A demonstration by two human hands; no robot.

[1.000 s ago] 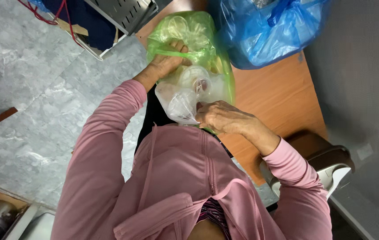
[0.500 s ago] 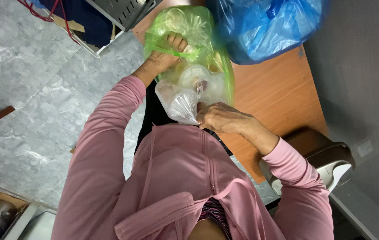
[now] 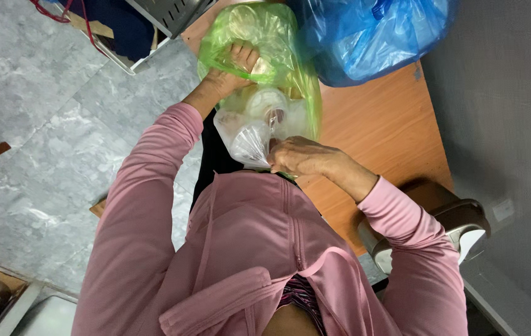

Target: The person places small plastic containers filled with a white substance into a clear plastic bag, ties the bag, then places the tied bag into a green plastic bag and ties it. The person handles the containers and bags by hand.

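A green plastic bag (image 3: 265, 31) stands on the orange-brown wooden table (image 3: 377, 124). My left hand (image 3: 231, 68) grips the green bag's rim, fingers closed over the plastic. My right hand (image 3: 300, 155) pinches the gathered neck of a clear plastic bag (image 3: 250, 134) that holds pale round items and sits in the mouth of the green bag. Both arms wear pink sleeves.
A large blue plastic bag (image 3: 371, 34) lies at the table's far end, touching the green one. A dark chair with a white part (image 3: 458, 224) stands by the grey wall at right. Grey marbled floor (image 3: 47, 124) spreads left, with a metal rack (image 3: 166, 15) at top.
My left hand has lifted the green bag's rim slightly higher and farther from me. My right hand stays on the clear bag's neck.
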